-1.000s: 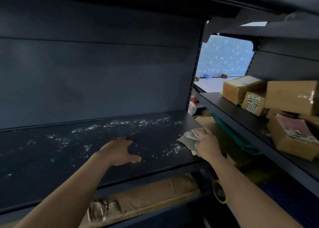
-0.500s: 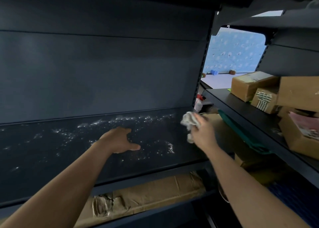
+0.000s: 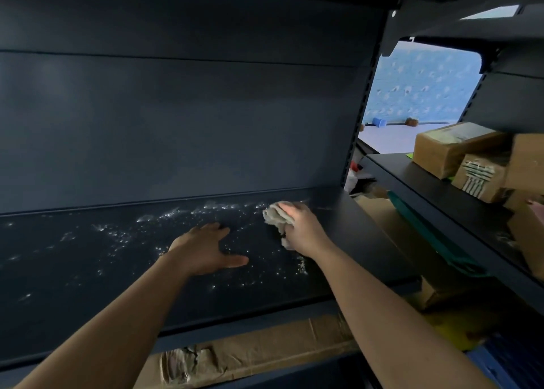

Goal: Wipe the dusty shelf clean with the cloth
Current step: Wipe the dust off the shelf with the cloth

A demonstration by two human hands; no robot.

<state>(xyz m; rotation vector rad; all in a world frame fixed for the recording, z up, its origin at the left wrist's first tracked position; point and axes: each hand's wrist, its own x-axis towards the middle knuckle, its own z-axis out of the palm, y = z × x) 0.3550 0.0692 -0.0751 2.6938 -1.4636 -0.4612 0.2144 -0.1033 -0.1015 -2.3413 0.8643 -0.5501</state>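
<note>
Well, cloth [image 3: 275,216] on shelf [image 3: 338,235]; striped-print box [image 3: 478,176]

Cloth [image 3: 276,216]: pale grey-beige, crumpled into a wad and gripped in the right hand [image 3: 303,229]. Its bulk protrudes ahead and to the left of the fingers, with a short tail below the palm, and it is set down close to the rear edge of the shelf [image 3: 338,241]. The shelf is dark, matte and level. White dust [image 3: 164,215] is scattered in specks left of the grip along the rear edge and forward, a small cluster lies just in front of the grip, and the surface right of the grip is uniformly dark.
</note>
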